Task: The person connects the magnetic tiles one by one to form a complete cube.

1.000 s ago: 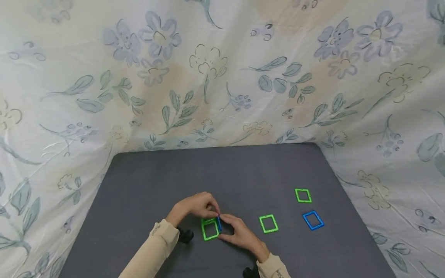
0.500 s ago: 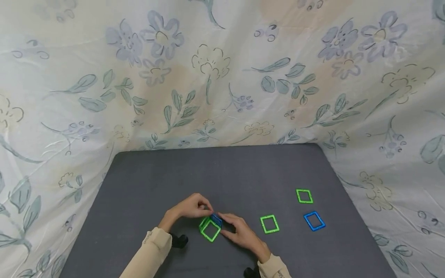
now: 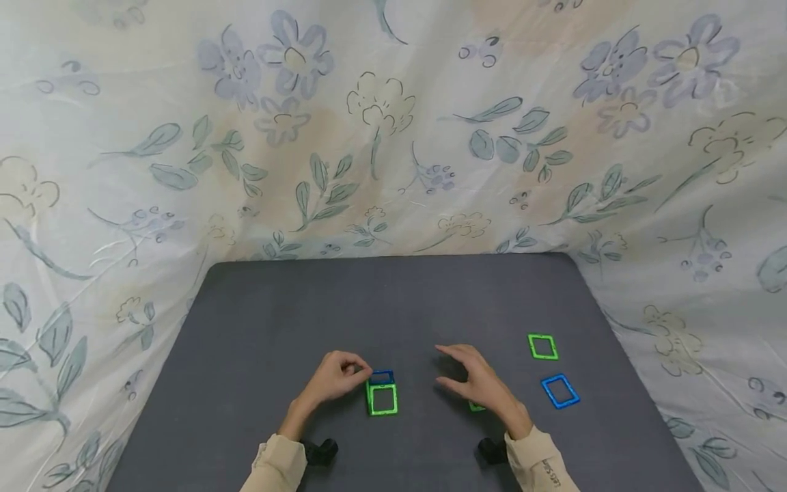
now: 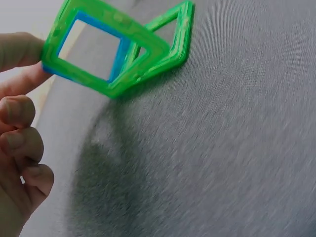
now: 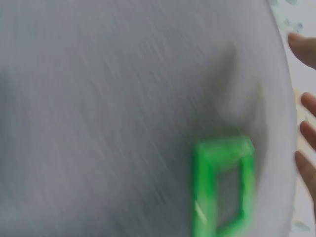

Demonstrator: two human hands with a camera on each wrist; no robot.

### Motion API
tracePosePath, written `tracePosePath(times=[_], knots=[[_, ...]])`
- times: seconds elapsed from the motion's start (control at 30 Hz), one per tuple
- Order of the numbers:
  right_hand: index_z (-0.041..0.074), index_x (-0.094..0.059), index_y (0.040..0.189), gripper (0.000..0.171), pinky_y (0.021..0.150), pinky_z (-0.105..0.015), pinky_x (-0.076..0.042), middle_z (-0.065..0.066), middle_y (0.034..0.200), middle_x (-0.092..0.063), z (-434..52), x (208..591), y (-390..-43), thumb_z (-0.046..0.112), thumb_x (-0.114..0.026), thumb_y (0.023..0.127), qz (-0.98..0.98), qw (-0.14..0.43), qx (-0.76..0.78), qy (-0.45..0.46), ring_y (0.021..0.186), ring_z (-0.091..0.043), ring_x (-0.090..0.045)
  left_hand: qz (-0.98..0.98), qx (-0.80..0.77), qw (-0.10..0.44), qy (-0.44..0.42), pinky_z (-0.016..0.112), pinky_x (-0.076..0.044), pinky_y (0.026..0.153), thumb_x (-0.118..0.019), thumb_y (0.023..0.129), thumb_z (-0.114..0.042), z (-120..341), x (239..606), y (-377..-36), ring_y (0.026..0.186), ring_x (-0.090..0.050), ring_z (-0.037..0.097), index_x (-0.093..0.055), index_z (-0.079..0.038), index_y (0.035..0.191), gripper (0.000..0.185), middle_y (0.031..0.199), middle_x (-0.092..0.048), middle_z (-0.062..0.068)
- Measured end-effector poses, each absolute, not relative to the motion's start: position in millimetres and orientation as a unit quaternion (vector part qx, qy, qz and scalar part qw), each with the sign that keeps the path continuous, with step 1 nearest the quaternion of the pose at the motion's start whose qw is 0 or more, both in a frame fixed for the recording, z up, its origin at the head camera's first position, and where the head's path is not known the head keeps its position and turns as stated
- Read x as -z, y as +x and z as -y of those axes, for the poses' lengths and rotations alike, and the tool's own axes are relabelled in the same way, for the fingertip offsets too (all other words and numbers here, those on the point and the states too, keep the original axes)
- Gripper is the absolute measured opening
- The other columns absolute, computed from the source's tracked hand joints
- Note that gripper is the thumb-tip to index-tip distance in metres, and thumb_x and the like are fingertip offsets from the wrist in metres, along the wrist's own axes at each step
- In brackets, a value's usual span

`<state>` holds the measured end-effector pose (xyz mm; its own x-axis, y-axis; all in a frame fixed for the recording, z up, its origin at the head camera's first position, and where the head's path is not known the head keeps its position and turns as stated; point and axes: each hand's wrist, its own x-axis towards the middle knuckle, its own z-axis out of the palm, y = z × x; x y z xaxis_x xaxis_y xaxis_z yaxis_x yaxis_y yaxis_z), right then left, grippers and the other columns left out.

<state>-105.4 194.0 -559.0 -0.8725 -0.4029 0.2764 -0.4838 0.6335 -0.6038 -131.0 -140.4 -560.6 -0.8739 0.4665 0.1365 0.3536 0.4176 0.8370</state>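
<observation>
Pinching the raised blue square plastic frame (image 3: 382, 376) of the small tile assembly near the mat's front edge, my left hand (image 3: 335, 378) props it against the flat green square plastic frame (image 3: 382, 400). My right hand (image 3: 476, 380), fingers apart and holding nothing, hovers over another green square frame (image 5: 222, 185) on the dark grey mat (image 3: 393, 301). I judge the leaning tiles could topple if the pinch slips; no container is in view.

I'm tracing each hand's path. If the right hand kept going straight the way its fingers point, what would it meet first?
The right hand points left across the grey mat. Probably the first thing in that line is the joined green and blue frames that the left hand pinches, though height above the mat is unclear.
</observation>
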Motion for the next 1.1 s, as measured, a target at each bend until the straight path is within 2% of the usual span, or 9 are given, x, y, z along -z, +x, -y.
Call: tracePosePath(times=[0.2,0.3,0.43,0.53,0.73,0.83,1.1], knots=[[0.005,-0.057,0.145,0.078,0.1,-0.061,-0.047,-0.018,0.135,-0.062,-228,544,-107,0.031,-0.089,0.079,0.926,-0.047,-0.302,0.219,0.127,-0.041,-0.054,-0.838,-0.504,0.041,0.203,0.017,-0.026,0.044,-0.073,0.094,-0.018,135,562,-123,0.041,-0.023,-0.008,-0.082,-0.01,0.092,0.012,0.046,-0.038,-0.003],[0.005,-0.056,0.146,0.088,0.1,-0.063,-0.046,-0.021,0.14,-0.057,-238,541,-104,0.038,-0.092,0.073,0.931,-0.096,-0.278,0.217,0.13,-0.045,-0.051,-0.838,-0.506,0.038,0.201,0.017,-0.026,0.044,-0.073,0.094,-0.017,134,563,-121,0.04,-0.021,-0.009,-0.083,-0.01,0.093,0.012,0.044,-0.039,-0.001],[0.006,-0.057,0.145,0.099,0.098,-0.061,-0.047,-0.021,0.142,-0.053,-245,540,-97,0.046,-0.096,0.064,0.938,-0.141,-0.219,0.227,0.127,-0.044,-0.05,-0.837,-0.505,0.036,0.21,0.016,-0.026,0.044,-0.074,0.094,-0.017,134,562,-120,0.04,-0.021,-0.01,-0.083,-0.01,0.094,0.012,0.043,-0.04,-0.001],[0.004,-0.06,0.142,0.094,0.095,-0.057,-0.049,-0.018,0.136,-0.054,-246,540,-93,0.04,-0.097,0.063,0.941,-0.151,-0.187,0.239,0.121,-0.039,-0.052,-0.839,-0.499,0.043,0.213,0.016,-0.027,0.044,-0.074,0.095,-0.019,135,560,-119,0.039,-0.022,-0.01,-0.083,-0.011,0.095,0.013,0.043,-0.038,-0.006],[0.003,-0.07,0.13,0.071,0.087,-0.047,-0.052,-0.009,0.117,-0.057,-248,541,-91,0.026,-0.096,0.069,0.946,-0.142,-0.168,0.24,0.105,-0.028,-0.054,-0.846,-0.486,0.06,0.211,0.017,-0.029,0.045,-0.073,0.095,-0.022,136,559,-119,0.039,-0.023,-0.008,-0.083,-0.011,0.096,0.015,0.046,-0.036,-0.012],[0.004,-0.072,0.126,0.064,0.084,-0.045,-0.051,-0.006,0.113,-0.057,-248,541,-92,0.025,-0.095,0.07,0.946,-0.141,-0.165,0.24,0.101,-0.025,-0.054,-0.847,-0.483,0.063,0.211,0.017,-0.029,0.045,-0.073,0.096,-0.023,137,559,-120,0.04,-0.024,-0.007,-0.083,-0.011,0.097,0.016,0.046,-0.036,-0.011],[0.009,-0.074,0.123,0.06,0.079,-0.036,-0.049,0.001,0.104,-0.057,-250,540,-93,0.029,-0.094,0.071,0.944,-0.136,-0.163,0.251,0.093,-0.016,-0.051,-0.847,-0.481,0.062,0.215,0.016,-0.03,0.046,-0.074,0.095,-0.022,137,557,-120,0.041,-0.025,-0.007,-0.083,-0.011,0.096,0.015,0.047,-0.035,-0.013]])
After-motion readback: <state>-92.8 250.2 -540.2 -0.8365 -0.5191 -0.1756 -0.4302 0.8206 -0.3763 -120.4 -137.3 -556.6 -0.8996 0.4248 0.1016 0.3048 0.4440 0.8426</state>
